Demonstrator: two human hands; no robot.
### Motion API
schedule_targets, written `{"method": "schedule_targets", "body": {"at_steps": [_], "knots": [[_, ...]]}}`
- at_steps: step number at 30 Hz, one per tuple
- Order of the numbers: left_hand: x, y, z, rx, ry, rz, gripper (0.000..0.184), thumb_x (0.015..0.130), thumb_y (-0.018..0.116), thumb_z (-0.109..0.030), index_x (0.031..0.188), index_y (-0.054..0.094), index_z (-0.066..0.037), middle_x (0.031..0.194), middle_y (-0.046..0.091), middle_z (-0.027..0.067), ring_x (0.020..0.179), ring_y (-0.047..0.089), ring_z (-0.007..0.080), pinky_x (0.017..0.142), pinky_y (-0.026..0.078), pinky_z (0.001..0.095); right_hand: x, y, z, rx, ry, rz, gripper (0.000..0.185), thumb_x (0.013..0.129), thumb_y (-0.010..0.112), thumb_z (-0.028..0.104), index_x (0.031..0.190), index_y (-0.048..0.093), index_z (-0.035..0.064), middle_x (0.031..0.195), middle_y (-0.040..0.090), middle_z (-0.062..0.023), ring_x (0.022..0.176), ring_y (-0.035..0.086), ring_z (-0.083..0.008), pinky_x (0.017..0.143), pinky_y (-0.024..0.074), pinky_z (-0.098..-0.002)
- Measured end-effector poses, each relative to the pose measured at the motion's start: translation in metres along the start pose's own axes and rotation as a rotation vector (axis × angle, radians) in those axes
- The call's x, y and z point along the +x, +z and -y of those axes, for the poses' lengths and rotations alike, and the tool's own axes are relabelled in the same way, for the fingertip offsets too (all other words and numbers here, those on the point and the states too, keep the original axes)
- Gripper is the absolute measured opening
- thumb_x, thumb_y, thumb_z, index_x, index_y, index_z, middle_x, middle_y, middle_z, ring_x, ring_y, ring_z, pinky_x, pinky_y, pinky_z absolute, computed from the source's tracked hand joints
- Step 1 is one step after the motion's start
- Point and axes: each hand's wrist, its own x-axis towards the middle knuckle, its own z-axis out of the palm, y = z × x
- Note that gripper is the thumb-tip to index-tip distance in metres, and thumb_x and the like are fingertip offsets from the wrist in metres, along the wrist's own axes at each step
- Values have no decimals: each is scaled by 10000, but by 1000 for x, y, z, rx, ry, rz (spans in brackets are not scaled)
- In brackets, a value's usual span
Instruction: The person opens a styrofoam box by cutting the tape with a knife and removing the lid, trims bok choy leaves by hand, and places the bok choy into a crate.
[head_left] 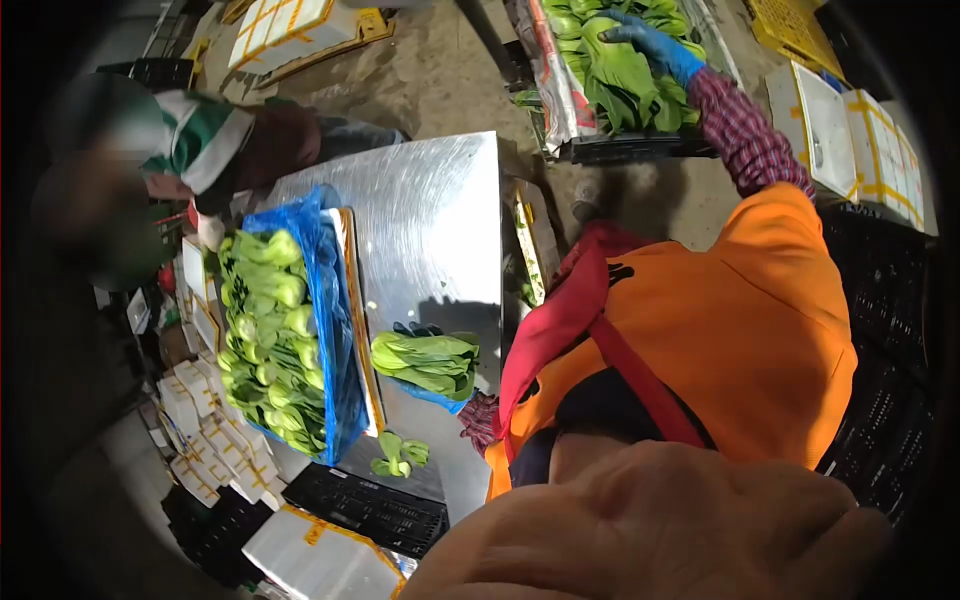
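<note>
My left hand (432,394), in a blue glove, holds a bunch of bok choy (425,362) over the metal table. The leaves hide most of its palm, and dark fingertips show past the far side. At the top, my right hand (655,45), also blue-gloved, closes on a large bok choy (612,68) lying on others in a lined black crate (640,148). A box lined with blue plastic (345,375) stands on the table, packed with bok choy (265,330) in rows. Near my left hand, a small loose bok choy (400,454) lies on the tabletop.
The metal table (430,220) stands before me. Across it, a co-worker in a green and white sleeve (210,140) has a hand (210,232) by the packed box. White foam boxes (290,35) with yellow tape, black crates (370,510) and a yellow crate (795,40) stand around.
</note>
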Motion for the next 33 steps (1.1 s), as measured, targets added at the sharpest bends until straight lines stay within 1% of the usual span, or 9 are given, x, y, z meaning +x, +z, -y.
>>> {"method": "schedule_targets", "body": {"at_steps": [4,8,11,13,15,22,28,31,33], "knots": [[24,-23,41,448,86,62,502,966,386,-306,1379,325,-28,1349,431,141,1169,482,282,1008,392,413,54,-47,-35,-520,-104,46,679,621,751,267,1243,542,91,1137,603,-120,1005,594,-255,856,472,-391],[44,-28,65,1144,392,72,534,955,391,-372,1369,349,-36,1324,461,123,1140,497,261,994,390,398,52,1,-24,-941,76,651,729,408,791,210,1100,634,46,1084,626,-175,976,601,-304,809,494,-393],[43,50,66,284,-101,-25,570,934,412,-429,1356,375,-48,1309,481,101,1116,511,250,972,399,389,53,51,-77,-952,-43,974,664,430,785,212,1059,649,48,1056,637,-164,940,614,-315,774,504,-417],[43,64,69,139,-187,22,575,929,419,-436,1355,379,-52,1307,483,98,1109,513,253,965,402,389,42,80,-84,-1117,-103,1268,588,444,775,186,1008,666,58,1041,636,-175,945,612,-314,751,510,-416],[44,75,69,-176,-368,133,586,918,434,-451,1352,388,-60,1301,488,90,1096,518,259,953,407,390,48,88,-87,-1211,-153,1246,556,454,768,167,990,671,61,1010,640,-175,934,610,-328,742,512,-417],[33,116,74,96,-246,-12,558,921,427,-427,1340,408,-59,1283,507,112,1109,515,266,971,394,412,79,76,-88,-1429,-420,1045,502,520,703,58,1019,644,50,1021,612,-190,947,576,-391,759,510,-416],[61,111,80,32,-344,20,561,909,476,-405,1323,428,-29,1330,472,138,1196,465,276,1036,344,412,60,64,-174,-889,-817,601,553,567,676,72,1102,543,37,1229,462,-181,1130,456,-382,883,432,-438],[83,102,96,-4,-346,-45,538,879,536,-268,1336,396,-22,1330,464,133,1195,467,274,1032,350,404,64,58,-153,-776,-724,698,614,614,637,54,1212,498,53,1231,492,-202,1148,444,-387,969,371,-444],[83,142,97,242,-168,208,597,826,584,-177,1357,357,-25,1310,472,123,1177,481,271,1027,356,399,60,49,-101,-873,-581,662,547,620,673,99,1151,550,49,1193,535,-174,1121,473,-371,948,390,-435]]}}
